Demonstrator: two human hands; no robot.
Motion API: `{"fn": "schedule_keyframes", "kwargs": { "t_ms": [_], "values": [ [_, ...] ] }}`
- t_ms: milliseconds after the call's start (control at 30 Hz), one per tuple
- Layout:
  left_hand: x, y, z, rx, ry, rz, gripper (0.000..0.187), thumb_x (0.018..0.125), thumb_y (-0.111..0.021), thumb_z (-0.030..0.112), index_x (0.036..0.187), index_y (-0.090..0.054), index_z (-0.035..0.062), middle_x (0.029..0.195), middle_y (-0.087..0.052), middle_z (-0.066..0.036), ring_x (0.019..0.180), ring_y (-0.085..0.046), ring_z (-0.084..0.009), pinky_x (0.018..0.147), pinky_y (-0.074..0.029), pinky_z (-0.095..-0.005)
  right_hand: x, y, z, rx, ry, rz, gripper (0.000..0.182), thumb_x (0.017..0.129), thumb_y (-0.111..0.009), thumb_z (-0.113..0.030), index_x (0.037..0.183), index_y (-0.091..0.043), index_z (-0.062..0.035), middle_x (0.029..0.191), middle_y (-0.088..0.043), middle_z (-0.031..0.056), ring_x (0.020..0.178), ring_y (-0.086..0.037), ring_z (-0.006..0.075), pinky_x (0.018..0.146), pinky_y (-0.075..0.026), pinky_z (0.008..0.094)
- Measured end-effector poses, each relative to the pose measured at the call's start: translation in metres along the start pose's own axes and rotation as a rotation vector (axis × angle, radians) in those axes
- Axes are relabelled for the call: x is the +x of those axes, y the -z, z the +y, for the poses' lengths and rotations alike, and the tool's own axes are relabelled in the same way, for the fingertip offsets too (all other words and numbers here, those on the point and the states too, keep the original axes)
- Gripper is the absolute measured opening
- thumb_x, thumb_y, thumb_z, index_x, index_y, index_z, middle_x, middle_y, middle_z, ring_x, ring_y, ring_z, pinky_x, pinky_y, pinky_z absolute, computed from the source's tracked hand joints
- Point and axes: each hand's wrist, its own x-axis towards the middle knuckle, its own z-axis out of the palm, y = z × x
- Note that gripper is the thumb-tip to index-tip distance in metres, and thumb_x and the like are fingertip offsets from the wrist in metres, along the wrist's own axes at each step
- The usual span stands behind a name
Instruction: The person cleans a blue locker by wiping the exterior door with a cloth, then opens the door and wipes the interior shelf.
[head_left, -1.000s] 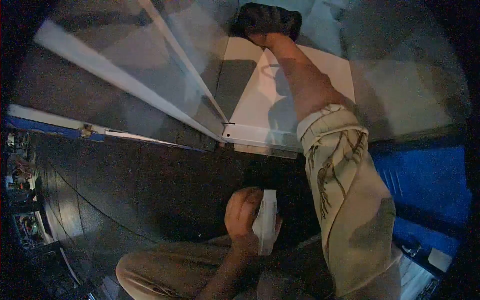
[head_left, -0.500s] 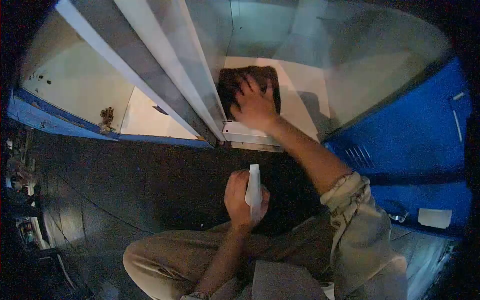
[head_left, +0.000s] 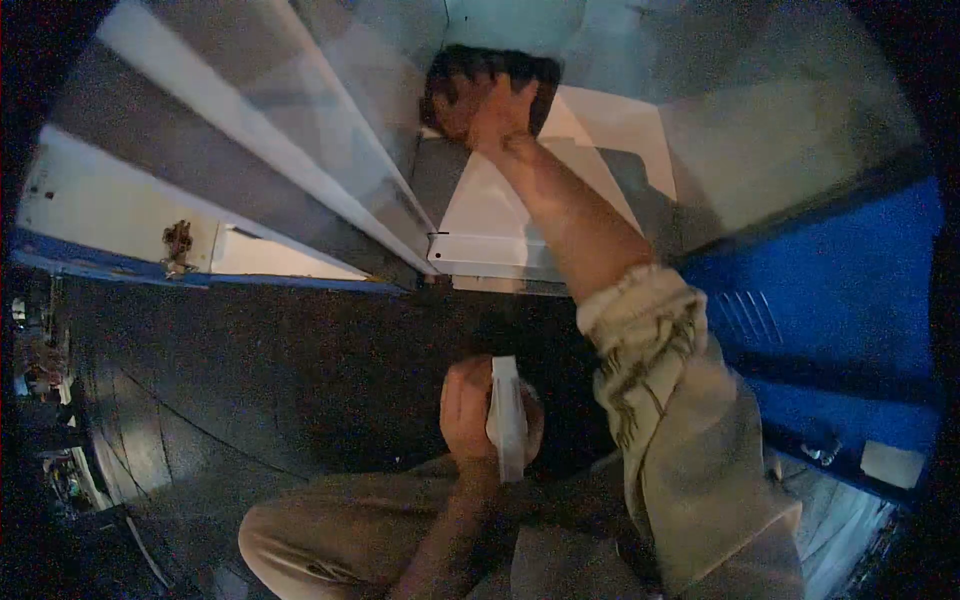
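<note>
My right hand [head_left: 490, 110] reaches deep into a white-floored locker compartment [head_left: 485, 205]. Its fingers are spread and bent over a dark cloth [head_left: 545, 80], pressing it at the back of the floor, by the rear wall. Motion blurs the fingertips a little. Low over my lap, my left hand [head_left: 465, 410] is wrapped round a white spray bottle [head_left: 508, 420], seen from above with its head pointing away from me. Most of the bottle's body is hidden below the head and the hand.
Pale metal uprights [head_left: 300, 150] stand left of the compartment, with another compartment beyond them. A blue door [head_left: 830, 290] with slots hangs open on the right. A rusty latch [head_left: 178, 248] sits at the left edge. Dark flooring [head_left: 250, 370] lies before my crossed legs.
My right hand has pushed the cloth from the middle of the compartment floor to its back. The left hand keeps the spray bottle, slightly nearer me. The view has shifted a little.
</note>
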Motion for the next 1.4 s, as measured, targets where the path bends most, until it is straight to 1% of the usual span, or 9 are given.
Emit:
{"fn": "schedule_keyframes", "kwargs": {
  "t_ms": [133, 400, 667, 800, 967, 1100, 1200, 1300, 1400],
  "values": [
    [0.003, 0.002, 0.035, 0.337, -0.296, -0.038, 0.041, 0.066, -0.07, 0.014, 0.103, -0.057, 0.0008, 0.099, -0.058, -0.018, 0.087, -0.058, -0.0356, 0.075, -0.048, -0.0416, 0.061, -0.013, 0.015, -0.027, -0.014, -0.032, 0.053, 0.087, -0.04, -0.05, 0.132, -0.045, -0.0228, 0.141, -0.036, 0.011, 0.132, -0.029, 0.0303, 0.103, -0.017, 0.0619],
    [0.004, 0.0, 0.042, 0.336, -0.264, -0.048, 0.037, 0.064, -0.071, 0.014, 0.097, -0.058, 0.002, 0.095, -0.058, -0.017, 0.082, -0.059, -0.0326, 0.071, -0.048, -0.0408, 0.106, -0.03, 0.055, -0.144, 0.164, 0.24, 0.046, 0.086, -0.045, -0.05, 0.122, -0.053, -0.0224, 0.129, -0.051, 0.0123, 0.12, -0.047, 0.0332, 0.098, -0.032, 0.0562],
    [-0.002, 0.002, 0.029, 0.182, -0.028, -0.029, 0.031, 0.064, -0.071, 0.013, 0.091, -0.06, 0.0027, 0.092, -0.058, -0.016, 0.079, -0.059, -0.0321, 0.071, -0.049, -0.0396, 0.061, 0.054, 0.1, -0.26, -0.047, -0.162, 0.056, 0.087, -0.039, -0.053, 0.133, -0.043, -0.02, 0.137, -0.042, 0.0114, 0.125, -0.04, 0.0355, 0.102, -0.027, 0.0547],
    [0.009, 0.001, 0.041, 0.378, -0.332, 0.009, 0.028, 0.067, -0.068, 0.011, 0.091, -0.058, 0.0013, 0.092, -0.057, -0.017, 0.078, -0.059, -0.033, 0.069, -0.049, -0.0394, 0.031, 0.083, 0.106, -0.281, -0.175, -0.118, 0.061, 0.088, -0.037, -0.054, 0.138, -0.039, -0.0188, 0.141, -0.038, 0.0109, 0.127, -0.037, 0.0367, 0.105, -0.025, 0.054],
    [0.013, -0.003, 0.041, 0.454, -0.601, 0.039, 0.027, 0.069, -0.065, 0.008, 0.093, -0.055, -0.0015, 0.09, -0.055, -0.019, 0.077, -0.057, -0.0356, 0.068, -0.048, -0.0413, 0.0, 0.034, 0.113, -0.196, -0.348, 0.12, 0.066, 0.089, -0.028, -0.054, 0.143, -0.029, -0.0166, 0.148, -0.025, 0.0115, 0.136, -0.02, 0.0357, 0.107, -0.015, 0.0582],
    [0.012, 0.002, 0.049, 0.422, -0.564, 0.005, 0.031, 0.069, -0.065, 0.007, 0.095, -0.053, -0.004, 0.088, -0.053, -0.02, 0.077, -0.054, -0.0369, 0.068, -0.046, -0.0426, -0.043, 0.062, 0.087, -0.068, -0.475, -0.139, 0.065, 0.09, -0.025, -0.053, 0.145, -0.025, -0.0176, 0.151, -0.018, 0.012, 0.14, -0.01, 0.0351, 0.108, -0.007, 0.0608],
    [0.016, 0.001, 0.056, 0.419, -0.663, 0.024, 0.033, 0.068, -0.065, 0.007, 0.096, -0.052, -0.0046, 0.087, -0.052, -0.019, 0.076, -0.053, -0.0369, 0.067, -0.046, -0.0425, -0.089, 0.071, 0.063, -0.385, -0.298, -0.26, 0.064, 0.09, -0.025, -0.052, 0.146, -0.022, -0.0194, 0.152, -0.013, 0.0117, 0.14, -0.005, 0.0356, 0.106, -0.01, 0.0646],
    [0.011, 0.002, 0.052, 0.383, -0.624, 0.033, 0.033, 0.068, -0.066, 0.007, 0.096, -0.052, -0.0041, 0.087, -0.052, -0.019, 0.076, -0.053, -0.0366, 0.066, -0.045, -0.0426, -0.134, 0.066, 0.04, -0.03, -0.606, -0.018, 0.063, 0.091, -0.026, -0.052, 0.145, -0.022, -0.0211, 0.153, -0.013, 0.0114, 0.14, -0.004, 0.0369, 0.103, -0.017, 0.0674],
    [0.015, 0.001, 0.048, 0.351, -0.593, 0.02, 0.032, 0.068, -0.065, 0.007, 0.094, -0.051, -0.0032, 0.088, -0.052, -0.018, 0.075, -0.052, -0.0361, 0.066, -0.045, -0.0424, -0.146, 0.074, 0.033, 0.051, -0.625, -0.071, 0.062, 0.091, -0.027, -0.052, 0.145, -0.023, -0.0218, 0.152, -0.014, 0.012, 0.14, -0.004, 0.0383, 0.098, -0.022, 0.0704]
  ]
}}
